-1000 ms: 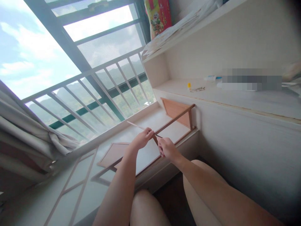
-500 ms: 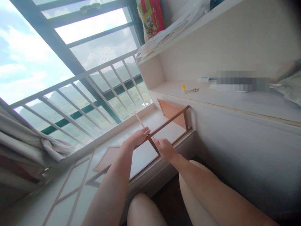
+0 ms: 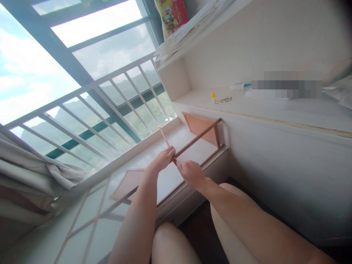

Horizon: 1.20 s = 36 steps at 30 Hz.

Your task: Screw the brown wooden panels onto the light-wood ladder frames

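Observation:
A thin brown wooden frame [image 3: 202,135] stands on the white windowsill [image 3: 154,154], with panel ends at the far right and near left. My left hand [image 3: 163,159] is closed on a pale thin stick [image 3: 164,137] that points up and away from its fingers. My right hand [image 3: 190,174] is closed in a pinch at the frame's top rail, right where the stick meets it. The two hands almost touch. My bare knees show below them.
A window with white railing bars [image 3: 110,99] fills the left. A curtain [image 3: 35,172] bunches at lower left. The white shelf unit [image 3: 275,113] on the right carries a small yellow-capped bottle [image 3: 213,96], a tube [image 3: 239,86] and small metal bits. A red bag [image 3: 172,14] sits on top.
The stick in my left hand has swung from pointing left to pointing up and away. Both hands have drawn closer together at the frame's rail. The view has shifted slightly.

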Tool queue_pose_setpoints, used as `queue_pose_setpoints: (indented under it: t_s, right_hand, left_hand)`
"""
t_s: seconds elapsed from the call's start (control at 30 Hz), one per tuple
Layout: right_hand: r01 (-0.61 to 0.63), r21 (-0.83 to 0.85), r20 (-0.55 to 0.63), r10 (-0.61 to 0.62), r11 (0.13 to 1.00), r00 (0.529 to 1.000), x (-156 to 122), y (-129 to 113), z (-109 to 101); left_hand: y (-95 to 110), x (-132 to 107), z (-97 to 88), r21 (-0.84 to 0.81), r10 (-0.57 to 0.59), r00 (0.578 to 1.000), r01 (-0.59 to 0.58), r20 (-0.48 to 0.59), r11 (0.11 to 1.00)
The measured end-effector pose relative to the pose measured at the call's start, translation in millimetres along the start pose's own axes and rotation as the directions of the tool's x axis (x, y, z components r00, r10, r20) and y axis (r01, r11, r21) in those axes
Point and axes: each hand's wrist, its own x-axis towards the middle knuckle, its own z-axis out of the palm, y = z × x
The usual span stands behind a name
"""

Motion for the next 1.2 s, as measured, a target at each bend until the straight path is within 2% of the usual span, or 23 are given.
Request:
queue_pose_setpoints:
  t_s: [0.1,0.27,0.43,0.6,0.7,0.73,0.77,0.8,0.83,0.87,0.9,0.93,0.97,1.0,1.07,1.13,1.2]
  right_hand:
    - [0.001,-0.029,0.005,0.0,1.0,1.0,0.0,-1.3,-1.5]
    - [-0.012,-0.079,0.041,0.015,0.997,0.999,-0.3,-8.3,-8.3]
    - [-0.053,-0.059,0.084,0.058,0.997,0.995,1.3,-16.9,-16.4]
    - [-0.11,0.057,0.053,0.107,0.992,0.993,4.6,-15.0,-9.7]
    - [-0.162,0.282,-0.007,0.171,0.945,0.985,6.7,-13.2,4.6]
    - [-0.176,0.428,-0.009,0.199,0.887,0.98,7.1,-14.2,10.1]
    - [-0.186,0.602,0.009,0.226,0.776,0.974,7.2,-16.2,15.4]
    - [-0.192,0.779,0.05,0.246,0.597,0.968,6.9,-19.2,20.0]
    - [-0.194,0.913,0.107,0.25,0.358,0.962,6.3,-22.7,23.7]
    - [-0.191,0.976,0.164,0.23,0.1,0.959,5.4,-26.5,26.3]
    - [-0.189,0.973,0.212,0.192,-0.132,0.958,4.3,-30.0,27.7]
    - [-0.191,0.929,0.246,0.144,-0.316,0.958,3.2,-32.7,28.2]
    - [-0.2,0.873,0.267,0.092,-0.446,0.959,2.1,-34.5,27.8]
    - [-0.216,0.82,0.281,0.044,-0.53,0.959,1.3,-35.2,27.1]
    - [-0.243,0.761,0.297,-0.009,-0.601,0.955,0.2,-34.3,25.6]
    - [-0.241,0.768,0.299,0.0,-0.593,0.954,-0.5,-31.8,24.8]
    - [-0.229,0.805,0.292,0.03,-0.547,0.956,-1.6,-29.7,24.1]
  left_hand:
    - [2.0,0.3,0.1,0.036,-0.004,1.0,0.004,-0.013,0.999]
    - [0.8,0.8,-0.4,0.197,0.054,0.998,-0.048,-0.026,0.979]
    - [-3.0,2.2,0.4,0.3,0.079,0.997,-0.069,-0.024,0.951]
    - [-1.9,3.0,0.4,0.334,0.096,0.995,-0.091,-0.001,0.938]
    - [1.4,3.0,-0.5,0.287,0.069,0.998,-0.067,0.006,0.956]
    - [2.5,3.0,-0.7,0.266,0.055,0.998,-0.054,0.005,0.963]
    - [3.3,3.0,-0.8,0.244,0.039,0.999,-0.039,0.002,0.969]
    - [3.8,2.9,-0.8,0.225,0.023,1.0,-0.022,-0.003,0.974]
    - [4.1,3.0,-0.6,0.208,0.01,1.0,-0.008,-0.008,0.978]
    - [4.0,3.0,-0.2,0.196,0.002,1.0,0.0,-0.014,0.981]
    - [3.8,3.1,0.2,0.187,-0.003,1.0,0.007,-0.022,0.982]
    - [3.5,3.2,0.7,0.181,-0.006,0.999,0.011,-0.031,0.983]
    - [3.1,3.3,1.2,0.176,-0.008,0.999,0.015,-0.04,0.984]
    - [2.9,3.3,1.6,0.173,-0.013,0.999,0.021,-0.045,0.985]
    - [2.9,3.1,2.0,0.17,-0.024,0.999,0.032,-0.048,0.985]
    - [3.7,2.4,2.0,0.171,-0.025,0.999,0.033,-0.047,0.985]
    - [5.0,1.3,1.7,0.169,-0.026,0.999,0.033,-0.044,0.985]
